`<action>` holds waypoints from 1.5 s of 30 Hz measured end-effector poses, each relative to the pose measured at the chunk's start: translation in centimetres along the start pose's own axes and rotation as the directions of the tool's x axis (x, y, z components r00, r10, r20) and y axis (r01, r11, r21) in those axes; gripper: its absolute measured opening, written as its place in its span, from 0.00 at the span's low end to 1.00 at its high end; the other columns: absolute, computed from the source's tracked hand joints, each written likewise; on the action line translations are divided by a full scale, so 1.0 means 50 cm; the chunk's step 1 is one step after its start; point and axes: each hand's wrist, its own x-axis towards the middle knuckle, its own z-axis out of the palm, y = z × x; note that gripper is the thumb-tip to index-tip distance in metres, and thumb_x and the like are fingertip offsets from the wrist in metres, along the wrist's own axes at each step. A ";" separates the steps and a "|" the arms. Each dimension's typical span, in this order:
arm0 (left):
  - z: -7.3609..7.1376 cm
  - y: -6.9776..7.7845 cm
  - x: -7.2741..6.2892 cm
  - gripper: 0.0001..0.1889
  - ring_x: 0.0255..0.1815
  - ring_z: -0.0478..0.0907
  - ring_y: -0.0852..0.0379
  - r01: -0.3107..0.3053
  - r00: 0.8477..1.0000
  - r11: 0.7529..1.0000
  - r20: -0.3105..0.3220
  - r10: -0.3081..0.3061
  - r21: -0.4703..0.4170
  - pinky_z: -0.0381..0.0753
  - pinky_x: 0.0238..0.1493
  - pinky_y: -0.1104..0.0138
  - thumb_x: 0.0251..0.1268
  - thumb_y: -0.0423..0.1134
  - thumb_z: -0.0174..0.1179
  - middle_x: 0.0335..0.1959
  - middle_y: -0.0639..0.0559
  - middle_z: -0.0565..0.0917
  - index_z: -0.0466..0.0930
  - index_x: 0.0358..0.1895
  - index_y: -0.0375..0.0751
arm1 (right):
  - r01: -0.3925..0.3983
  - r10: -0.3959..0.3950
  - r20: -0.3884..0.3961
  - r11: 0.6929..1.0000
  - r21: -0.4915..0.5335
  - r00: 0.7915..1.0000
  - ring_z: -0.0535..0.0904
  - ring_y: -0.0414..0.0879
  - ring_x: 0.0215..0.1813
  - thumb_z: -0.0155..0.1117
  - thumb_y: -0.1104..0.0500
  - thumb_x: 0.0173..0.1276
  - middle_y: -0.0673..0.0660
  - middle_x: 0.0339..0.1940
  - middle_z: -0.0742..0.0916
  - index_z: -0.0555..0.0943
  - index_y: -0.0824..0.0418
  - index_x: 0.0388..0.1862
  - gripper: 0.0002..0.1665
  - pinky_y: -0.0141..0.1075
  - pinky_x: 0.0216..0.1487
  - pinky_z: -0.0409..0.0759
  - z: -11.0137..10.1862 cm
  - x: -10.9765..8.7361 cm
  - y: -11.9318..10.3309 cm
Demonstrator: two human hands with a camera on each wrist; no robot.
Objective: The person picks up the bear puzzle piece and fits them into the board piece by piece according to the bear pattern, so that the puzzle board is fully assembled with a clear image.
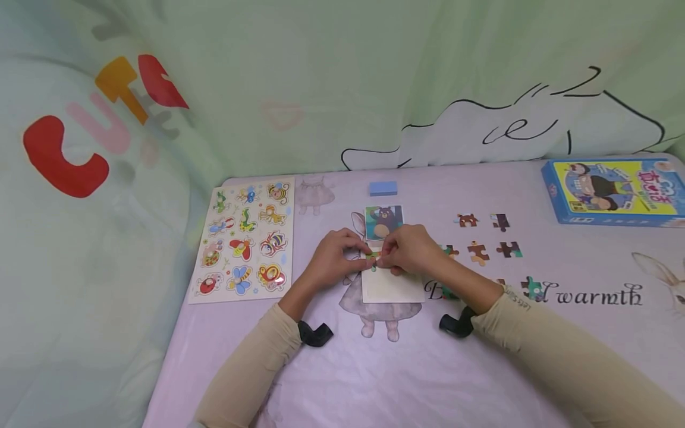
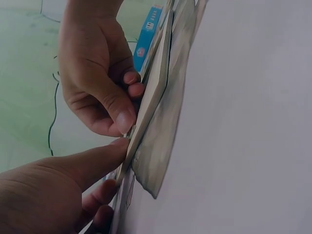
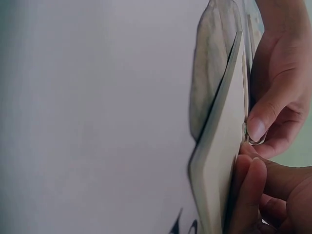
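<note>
In the head view a pale puzzle tray (image 1: 393,288) lies on the table, with a bear picture card (image 1: 383,223) just above it. My right hand (image 1: 412,246) pinches a small green puzzle piece (image 1: 373,266) over the tray's upper left part. From the other side, the thumb and forefinger of my left hand (image 1: 339,257) close in on the same piece. The left wrist view shows my left thumb (image 2: 109,158) at the tray's surface, close to the right fingertips. Fingers hide much of the piece.
Several loose jigsaw pieces (image 1: 478,252) lie to the right, some behind the right forearm. An insect puzzle board (image 1: 243,241) lies at the left. A blue block (image 1: 383,188) stands behind the card, and a blue and yellow box (image 1: 615,191) at the back right.
</note>
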 end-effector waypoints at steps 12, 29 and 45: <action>0.003 -0.004 -0.004 0.09 0.49 0.76 0.55 0.027 1.000 1.000 -0.010 -0.027 0.011 0.73 0.53 0.61 0.60 0.46 0.74 0.44 0.56 0.84 0.91 0.42 0.51 | 0.020 -0.021 0.014 0.999 0.035 1.000 0.79 0.41 0.22 0.75 0.54 0.65 0.51 0.17 0.85 0.86 0.57 0.28 0.10 0.35 0.32 0.70 -0.002 -0.006 0.005; 0.004 0.008 -0.004 0.10 0.50 0.76 0.55 0.036 0.999 0.999 0.005 -0.036 0.025 0.72 0.55 0.60 0.60 0.46 0.74 0.46 0.56 0.84 0.90 0.43 0.50 | 0.028 -0.026 -0.064 0.999 0.027 0.998 0.80 0.47 0.29 0.75 0.52 0.66 0.53 0.25 0.88 0.88 0.55 0.34 0.08 0.37 0.31 0.74 -0.087 -0.055 0.046; 0.001 0.007 -0.006 0.09 0.53 0.75 0.53 0.060 0.998 0.998 0.009 -0.060 0.022 0.72 0.59 0.57 0.62 0.45 0.73 0.48 0.55 0.82 0.89 0.44 0.50 | -0.150 0.128 -0.255 0.986 -0.070 0.958 0.75 0.56 0.45 0.70 0.40 0.68 0.60 0.40 0.87 0.87 0.58 0.51 0.25 0.40 0.33 0.74 -0.204 -0.088 0.139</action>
